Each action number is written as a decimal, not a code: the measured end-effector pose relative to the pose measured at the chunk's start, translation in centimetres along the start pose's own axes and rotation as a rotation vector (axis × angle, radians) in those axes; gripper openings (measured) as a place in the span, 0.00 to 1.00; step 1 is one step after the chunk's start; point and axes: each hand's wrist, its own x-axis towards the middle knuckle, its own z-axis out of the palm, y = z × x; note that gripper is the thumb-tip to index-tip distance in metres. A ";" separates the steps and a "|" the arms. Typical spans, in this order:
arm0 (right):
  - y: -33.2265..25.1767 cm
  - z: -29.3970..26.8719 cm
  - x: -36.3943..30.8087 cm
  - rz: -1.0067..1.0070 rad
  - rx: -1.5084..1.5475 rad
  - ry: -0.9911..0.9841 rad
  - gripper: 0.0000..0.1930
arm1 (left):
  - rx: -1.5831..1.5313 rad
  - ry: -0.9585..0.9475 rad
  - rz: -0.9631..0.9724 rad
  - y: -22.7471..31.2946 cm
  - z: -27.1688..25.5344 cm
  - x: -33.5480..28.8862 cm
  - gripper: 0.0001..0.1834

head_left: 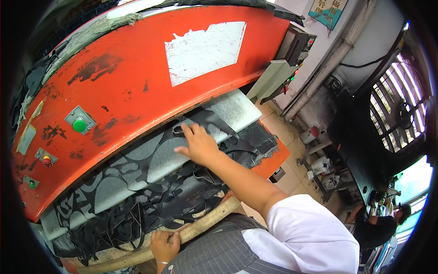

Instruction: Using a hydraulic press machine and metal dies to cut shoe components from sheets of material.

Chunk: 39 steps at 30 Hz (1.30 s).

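Observation:
My right hand (pixel 199 142) reaches across a whitish cutting board (pixel 246 106), its thumb apart from the fingers. At its fingertips sits a small ring-shaped piece (pixel 177 131) that looks like a cutting die. Under and around the hand lies a black sheet (pixel 212 119), with curved holes cut through it toward the left (pixel 112 171). Nearer my body, my left hand (pixel 165 246) rests with bent fingers curled over a tan padded edge (pixel 207 217). Its fingertips are partly hidden.
Above the board hangs an orange press beam (pixel 137 59) with a green button (pixel 79 125). Black scraps (pixel 164 196) heap between board and padded edge. A control box (pixel 273 75) stands at the far right. Beyond the tiled floor (pixel 287 176), another person (pixel 376 228) works at right.

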 end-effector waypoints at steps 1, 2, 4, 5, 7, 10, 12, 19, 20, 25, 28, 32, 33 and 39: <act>0.7 1.0 1.5 0.007 0.001 -0.002 0.37 | 0.007 -0.011 -0.025 -0.2 0.1 0.1 0.08; 1.6 2.4 2.9 0.032 -0.054 -0.104 0.35 | -0.009 -0.051 -0.049 -0.4 0.2 0.3 0.09; 2.8 3.9 5.0 0.047 -0.036 -0.214 0.28 | -0.018 -0.062 -0.101 -0.3 -0.1 0.3 0.09; 3.6 4.5 5.4 0.045 -0.029 -0.223 0.28 | -0.033 -0.071 -0.143 -0.2 -0.3 0.4 0.09; 4.3 4.1 5.7 -0.060 0.082 -0.237 0.26 | -0.027 -0.078 -0.181 -0.2 -0.5 0.5 0.08; 6.1 3.7 6.3 -0.040 0.232 -0.243 0.23 | -0.037 -0.213 -0.257 0.6 -1.7 1.2 0.10; 8.2 2.2 6.9 0.039 0.472 -0.219 0.21 | -0.044 -0.336 -0.325 0.7 -1.7 1.2 0.14; 13.0 -1.4 5.7 0.037 0.248 -0.040 0.21 | 0.043 -0.029 -0.133 -1.9 0.5 -0.5 0.09; 13.4 -0.7 4.6 0.024 0.170 -0.014 0.22 | 0.045 -0.015 -0.058 -2.4 0.8 -0.7 0.09; 15.1 0.5 1.0 0.052 0.157 0.141 0.29 | 0.028 -0.006 -0.089 -0.9 0.7 0.1 0.10; 15.8 1.0 0.6 -0.011 0.158 0.179 0.29 | 0.030 -0.006 -0.136 -0.5 0.5 0.1 0.09; 15.8 1.1 1.0 -0.004 0.168 0.188 0.28 | 0.025 -0.050 -0.146 -1.5 0.7 0.2 0.09; 15.7 1.3 0.9 -0.009 0.166 0.190 0.28 | 0.023 -0.045 -0.146 -1.2 0.4 0.3 0.09; 12.2 -1.0 0.8 -0.154 -0.201 0.256 0.37 | -0.352 -0.038 -0.280 -3.0 -3.1 1.4 0.07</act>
